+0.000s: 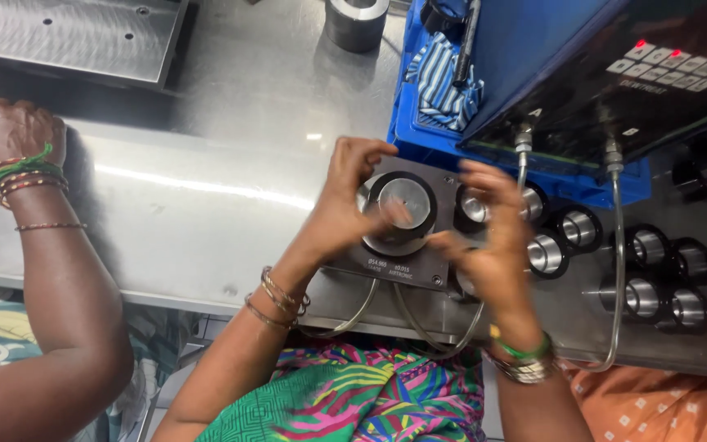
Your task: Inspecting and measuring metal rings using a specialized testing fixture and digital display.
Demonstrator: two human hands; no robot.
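My left hand [345,205] curls around the left edge of a black ring [429,190] that sits around a round metal plug [409,195] on a dark gauge plate [403,266]; the thumb lies across the plug's face. My right hand [493,241] is blurred, its fingers spread just right of the plug. It hovers over a shiny metal ring [472,206] at the plate's right end and appears to hold nothing. Both wrists wear bangles.
Several black-and-silver rings [640,245] lie on the steel table at the right. A dark instrument with a keypad [615,90] leans over a blue crate [419,135], and hoses [618,245] run down from it. Another person's fist [18,131] rests at the far left.
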